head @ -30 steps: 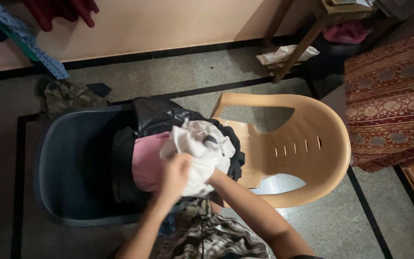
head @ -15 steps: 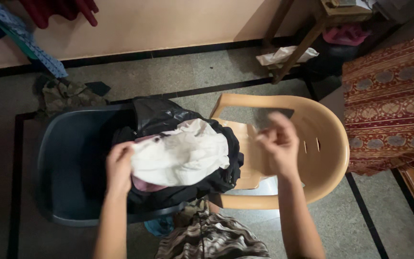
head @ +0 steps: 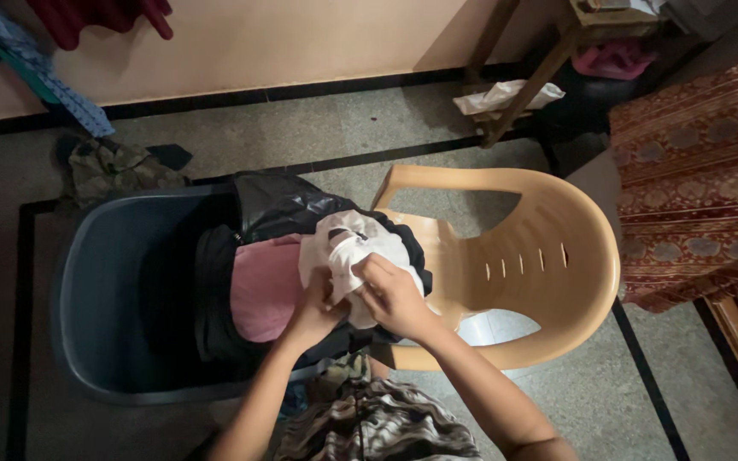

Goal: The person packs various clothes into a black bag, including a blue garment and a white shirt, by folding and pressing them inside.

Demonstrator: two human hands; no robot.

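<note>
Looking down through the head view, the only view supplied, both hands are back together on the white cloth (head: 354, 256).

Head view, change of state:
- Half a second ago the two hands were apart: the left at the left edge of the spread-out white cloth, the right lifted clear over the tan plastic chair (head: 514, 273).
- Now the right hand (head: 395, 294) has returned and closes its fingers on the cloth; the left hand (head: 316, 309) pinches the same cloth from the other side. Both hands are closed, gripping the white cloth, and they touch or nearly touch each other.
- The cloth, flat and wide half a second ago, is now gathered into a crumpled bundle.

Head view, position of the cloth:
- The white cloth sits on top of the clothes pile, above a pink garment (head: 265, 286) and dark garments (head: 288, 209).
- The pile rests in the dark grey plastic chair (head: 104, 290), at its side nearest the tan chair.

Judgement: the cloth is being bunched or folded in place, not yet lifted away from the pile.

Head view, surroundings:
- A striped garment (head: 377, 423) lies below the forearms.
- A patterned maroon cover (head: 698, 171) lies at the right edge.
- A crumpled green cloth (head: 108, 166) lies on the floor (head: 301, 128) near the wall.
</note>
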